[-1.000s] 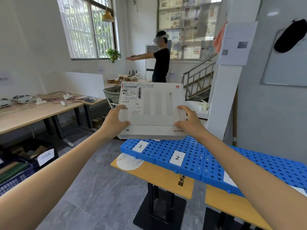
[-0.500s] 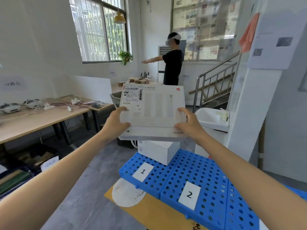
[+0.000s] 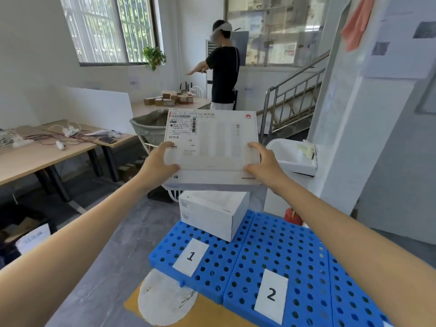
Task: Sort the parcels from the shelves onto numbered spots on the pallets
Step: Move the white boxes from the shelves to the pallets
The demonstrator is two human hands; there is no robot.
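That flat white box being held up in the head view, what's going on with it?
A person is sorting parcels by hand. Their left hand and right hand grip the flat white parcel by its near corners, holding it in the air above a blue pallet marked with label 1 and label 2. A smaller white box already sits at the pallet's far end, behind label 1. A second person stands in the background.

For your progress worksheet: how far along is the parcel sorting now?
Done: one white box sits on the blue pallet beyond label 1. In hand: the left hand and right hand grip a flat parcel above it. Left: setting it down; the tile at label 2 is bare.
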